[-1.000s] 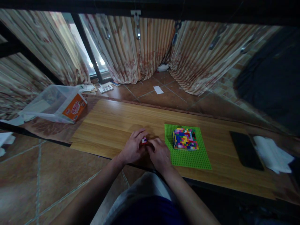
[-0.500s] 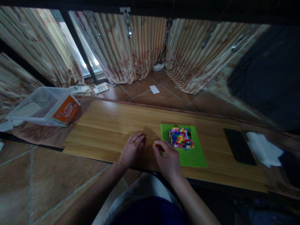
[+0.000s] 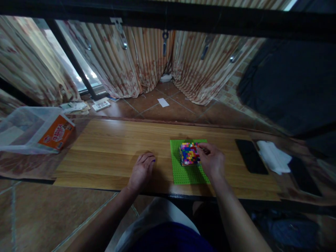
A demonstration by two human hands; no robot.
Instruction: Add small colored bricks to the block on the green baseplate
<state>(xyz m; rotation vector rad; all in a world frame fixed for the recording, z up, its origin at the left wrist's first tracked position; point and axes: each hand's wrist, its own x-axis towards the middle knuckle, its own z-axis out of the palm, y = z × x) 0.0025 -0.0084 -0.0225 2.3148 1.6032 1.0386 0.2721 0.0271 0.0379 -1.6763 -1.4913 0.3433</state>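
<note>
A block of many small coloured toy bricks [image 3: 189, 154] stands on a green studded baseplate [image 3: 181, 177] on the wooden table. My right hand [image 3: 212, 160] reaches over the baseplate from the right, thumb and forefinger pinched at the block's upper right part. The small orange brick in this pinch is mostly hidden by the fingertips. To the left of the baseplate, my left hand [image 3: 141, 170] rests low on the tabletop with its fingers curled. A tiny purple brick [image 3: 153, 160] shows at its fingertips. The palm side is hidden.
A clear plastic bin [image 3: 28, 148] with an orange label stands at the left end. On the right lie a dark flat slab [image 3: 251, 156] and white folded cloth or paper [image 3: 274, 157]. The wooden table [image 3: 105, 150] has its near edge close to my body.
My right hand has moved from left of the baseplate, with the orange brick, to the block's upper right. My left hand stays on the table. The view has shifted to the right.
</note>
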